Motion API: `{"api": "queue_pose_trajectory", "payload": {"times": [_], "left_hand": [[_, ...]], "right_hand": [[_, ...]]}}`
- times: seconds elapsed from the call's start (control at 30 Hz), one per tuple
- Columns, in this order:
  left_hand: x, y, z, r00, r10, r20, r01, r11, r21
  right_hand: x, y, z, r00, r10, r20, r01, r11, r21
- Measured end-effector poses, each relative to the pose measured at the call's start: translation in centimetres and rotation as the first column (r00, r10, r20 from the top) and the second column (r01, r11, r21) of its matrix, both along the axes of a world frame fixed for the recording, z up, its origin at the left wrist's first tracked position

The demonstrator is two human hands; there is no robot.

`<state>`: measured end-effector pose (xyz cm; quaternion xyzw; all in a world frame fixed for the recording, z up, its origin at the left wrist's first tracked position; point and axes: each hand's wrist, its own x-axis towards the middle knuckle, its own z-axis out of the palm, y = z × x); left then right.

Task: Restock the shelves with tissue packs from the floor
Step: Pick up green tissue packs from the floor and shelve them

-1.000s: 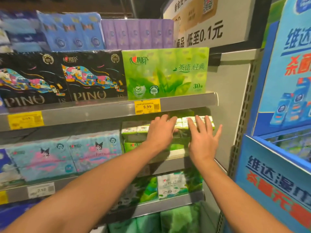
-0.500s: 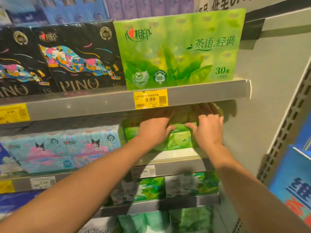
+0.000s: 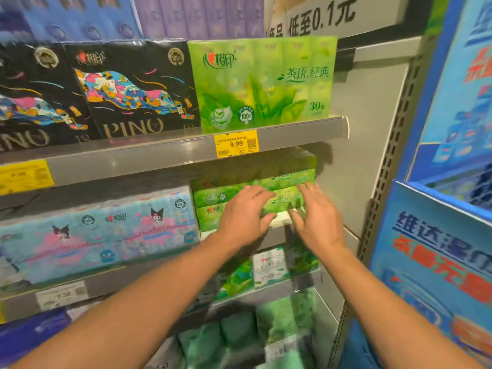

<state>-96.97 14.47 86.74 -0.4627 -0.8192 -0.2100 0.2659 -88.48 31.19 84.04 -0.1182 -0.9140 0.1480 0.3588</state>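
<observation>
A stack of green tissue packs (image 3: 287,179) lies flat at the right end of the middle shelf (image 3: 279,243), under the 9.99 price tag (image 3: 236,144). My left hand (image 3: 243,217) rests flat against the front of the stack, fingers apart. Just to its right, my right hand (image 3: 316,222) is at the stack's front too, fingers spread, holding nothing. A large green pack (image 3: 262,81) stands upright on the shelf above.
Black PINO packs (image 3: 133,89) fill the upper shelf's left. Light blue cartoon packs (image 3: 98,233) sit left of the green stack. More green packs (image 3: 269,267) are on lower shelves. A blue display stand (image 3: 436,251) crowds the right side.
My hands have drawn back from deep under the upper shelf to the front of the green stack and opened out. The camera view has shifted.
</observation>
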Motion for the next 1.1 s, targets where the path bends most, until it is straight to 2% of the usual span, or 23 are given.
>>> {"api": "queue_pose_trajectory", "payload": {"times": [0.2,0.3,0.43,0.63,0.8,0.97,1.1], "left_hand": [[8.6,0.1,-5.7,0.953,-0.241,0.186,0.249,0.968,-0.02],[14.9,0.4,-10.0,0.893,-0.33,0.306,0.371,0.925,-0.084],[23.7,1.4,-13.9,0.795,-0.468,0.387,0.526,0.848,-0.056],[39.4,3.0,-19.0,0.592,-0.585,0.555,0.752,0.648,-0.12],[53.9,5.3,-22.7,0.464,-0.637,0.615,0.877,0.428,-0.217],[69.0,7.5,-26.3,0.415,-0.61,0.675,0.909,0.246,-0.336],[78.8,7.9,-31.0,0.349,-0.564,0.748,0.929,0.107,-0.353]], "right_hand": [[13.8,-4.1,-5.5,0.976,-0.203,0.075,0.208,0.976,-0.06],[22.3,-6.5,-9.5,0.927,-0.341,0.153,0.362,0.923,-0.132],[35.0,-9.9,-14.3,0.833,-0.477,0.28,0.532,0.831,-0.165],[52.8,-14.0,-19.1,0.604,-0.658,0.45,0.789,0.572,-0.223],[65.9,-16.1,-22.3,0.454,-0.705,0.545,0.891,0.346,-0.294],[79.2,-17.8,-25.7,0.317,-0.707,0.632,0.932,0.106,-0.348],[87.2,-18.4,-29.1,0.248,-0.668,0.702,0.927,-0.047,-0.372]]}}
